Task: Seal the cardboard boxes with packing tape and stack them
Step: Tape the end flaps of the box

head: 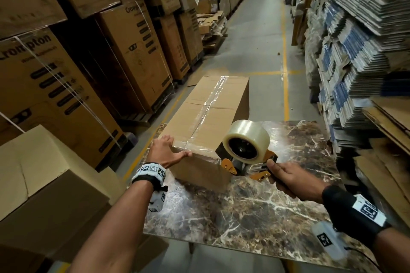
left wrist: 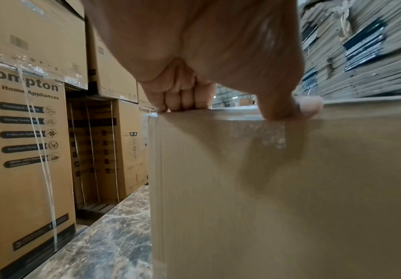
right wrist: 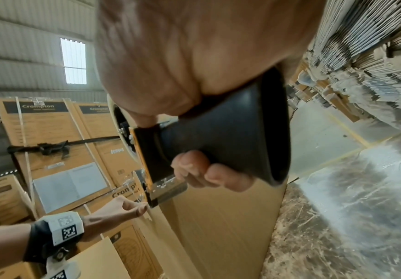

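Box (head: 206,115) on desk (head: 255,206), top seam taped. Left hand (head: 168,150) fingers spread, pressing near corner. Right hand (head: 290,178) fingers wrapped round dispenser (head: 246,150) at near edge. Cutting, stacking left.

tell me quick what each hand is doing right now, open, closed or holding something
Left hand: open, fingers flat on the near top corner of the cardboard box.
Right hand: closed round the handle of the tape dispenser.

Plain tan box (head: 208,104), clear tape roll (head: 246,139) on orange-black dispenser (head: 248,166), brown white-veined marble table (head: 255,206).
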### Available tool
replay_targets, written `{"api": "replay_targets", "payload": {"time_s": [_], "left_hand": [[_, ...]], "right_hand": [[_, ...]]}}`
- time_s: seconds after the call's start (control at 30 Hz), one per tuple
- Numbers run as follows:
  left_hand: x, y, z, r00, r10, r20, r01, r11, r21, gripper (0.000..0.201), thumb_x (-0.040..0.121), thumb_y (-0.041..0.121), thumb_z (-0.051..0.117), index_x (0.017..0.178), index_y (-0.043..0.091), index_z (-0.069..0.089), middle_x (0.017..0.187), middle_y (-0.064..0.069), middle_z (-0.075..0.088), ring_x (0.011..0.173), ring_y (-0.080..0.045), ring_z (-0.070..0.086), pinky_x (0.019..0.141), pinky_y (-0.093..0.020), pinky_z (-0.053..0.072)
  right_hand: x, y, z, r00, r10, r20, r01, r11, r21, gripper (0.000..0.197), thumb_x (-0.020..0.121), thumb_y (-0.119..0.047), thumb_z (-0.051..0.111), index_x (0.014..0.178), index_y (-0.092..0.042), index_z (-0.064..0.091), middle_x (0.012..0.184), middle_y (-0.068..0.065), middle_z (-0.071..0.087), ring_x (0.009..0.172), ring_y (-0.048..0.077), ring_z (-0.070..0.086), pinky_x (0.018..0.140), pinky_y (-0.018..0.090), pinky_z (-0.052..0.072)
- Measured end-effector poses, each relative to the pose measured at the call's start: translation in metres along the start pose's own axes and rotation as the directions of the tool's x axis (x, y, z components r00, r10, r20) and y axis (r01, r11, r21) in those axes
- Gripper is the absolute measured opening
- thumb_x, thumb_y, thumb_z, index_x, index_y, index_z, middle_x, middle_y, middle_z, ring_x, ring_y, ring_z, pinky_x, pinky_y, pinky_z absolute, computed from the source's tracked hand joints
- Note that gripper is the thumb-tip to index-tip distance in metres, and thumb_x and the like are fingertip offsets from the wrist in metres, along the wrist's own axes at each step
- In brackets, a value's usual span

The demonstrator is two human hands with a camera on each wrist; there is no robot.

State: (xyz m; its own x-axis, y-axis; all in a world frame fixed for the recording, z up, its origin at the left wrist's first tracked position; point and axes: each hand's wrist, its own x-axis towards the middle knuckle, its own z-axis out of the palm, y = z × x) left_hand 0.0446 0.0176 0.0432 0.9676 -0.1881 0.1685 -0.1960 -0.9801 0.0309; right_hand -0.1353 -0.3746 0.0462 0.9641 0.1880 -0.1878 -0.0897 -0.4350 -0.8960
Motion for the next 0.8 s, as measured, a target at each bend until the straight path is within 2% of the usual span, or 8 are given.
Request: {"api": "replay_targets", "payload": {"time_s": [0.07,0.17,0.3,0.4,0.47,0.57,0.67,0.8], "left_hand": [[-0.004,0.005,0.002,0.999,-0.043,0.002,0.043,0.999,-0.004,0.113,0.059,0.109,0.031,0.104,0.011,0.065,0.115,-0.006,0.068,0.106,-0.028,0.063,0.099,-0.046,0.052],[-0.015,0.016,0.002,0.994,-0.104,-0.016,0.104,0.995,0.009,0.113,0.062,0.108,0.030,0.105,0.010,0.067,0.112,-0.007,0.070,0.103,-0.027,0.064,0.093,-0.043,0.056],[-0.028,0.039,-0.008,0.990,-0.140,-0.013,0.140,0.986,0.093,0.101,0.063,0.106,0.023,0.085,0.014,0.059,0.087,-0.003,0.064,0.080,-0.022,0.057,0.074,-0.035,0.052],[-0.029,0.048,-0.013,0.983,-0.185,0.003,0.183,0.975,0.125,0.098,0.063,0.106,0.026,0.078,0.014,0.056,0.077,-0.002,0.061,0.072,-0.022,0.056,0.067,-0.034,0.049],[-0.028,0.050,-0.014,0.977,-0.213,0.006,0.211,0.970,0.119,0.104,0.057,0.109,0.024,0.075,0.013,0.058,0.073,-0.003,0.060,0.070,-0.024,0.060,0.065,-0.033,0.053],[-0.024,0.050,-0.016,0.970,-0.238,0.041,0.230,0.962,0.147,0.111,0.049,0.111,0.017,0.075,0.012,0.061,0.074,-0.006,0.064,0.073,-0.028,0.065,0.067,-0.036,0.057],[-0.018,0.048,-0.019,0.958,-0.272,0.094,0.249,0.947,0.205,0.113,0.045,0.113,0.020,0.073,0.013,0.065,0.073,-0.006,0.067,0.074,-0.028,0.067,0.068,-0.036,0.059],[-0.012,0.051,-0.028,0.928,-0.322,0.186,0.268,0.926,0.266,0.100,0.053,0.109,0.037,0.066,0.014,0.063,0.064,-0.003,0.061,0.066,-0.024,0.063,0.060,-0.030,0.055]], "right_hand": [[0.004,0.004,-0.001,1.000,0.014,0.012,-0.014,1.000,0.004,0.075,0.099,-0.067,0.036,0.088,0.002,0.062,0.058,-0.001,0.054,0.046,0.013,0.045,0.044,0.025,0.037],[0.012,0.012,0.004,1.000,0.013,-0.004,-0.013,1.000,-0.016,0.079,0.097,-0.069,0.033,0.087,0.004,0.061,0.056,-0.002,0.053,0.045,0.010,0.044,0.044,0.022,0.037],[0.020,0.026,0.016,0.995,-0.024,-0.092,0.021,0.999,-0.033,0.091,0.085,-0.089,0.026,0.082,-0.006,0.061,0.054,-0.007,0.051,0.045,0.009,0.043,0.046,0.024,0.036],[0.030,0.025,0.020,0.993,0.121,-0.012,-0.118,0.983,0.142,0.087,0.086,-0.091,0.025,0.080,-0.009,0.056,0.059,0.001,0.051,0.046,0.016,0.042,0.045,0.025,0.034],[0.037,0.025,0.017,0.943,0.285,0.173,-0.329,0.880,0.343,0.087,0.083,-0.092,0.025,0.084,-0.010,0.054,0.061,0.005,0.048,0.047,0.017,0.039,0.046,0.025,0.035],[0.044,0.040,0.008,0.867,0.333,0.371,-0.488,0.714,0.502,0.091,0.076,-0.097,0.031,0.085,-0.009,0.057,0.065,0.006,0.047,0.048,0.017,0.040,0.047,0.025,0.039],[0.052,0.056,0.003,0.866,0.308,0.394,-0.492,0.663,0.564,0.089,0.079,-0.094,0.034,0.082,-0.009,0.060,0.065,0.008,0.046,0.049,0.017,0.038,0.045,0.025,0.037],[0.065,0.084,0.000,0.845,0.397,0.359,-0.535,0.619,0.574,0.088,0.080,-0.093,0.035,0.080,-0.008,0.058,0.063,0.008,0.047,0.044,0.017,0.041,0.043,0.024,0.038]]}}
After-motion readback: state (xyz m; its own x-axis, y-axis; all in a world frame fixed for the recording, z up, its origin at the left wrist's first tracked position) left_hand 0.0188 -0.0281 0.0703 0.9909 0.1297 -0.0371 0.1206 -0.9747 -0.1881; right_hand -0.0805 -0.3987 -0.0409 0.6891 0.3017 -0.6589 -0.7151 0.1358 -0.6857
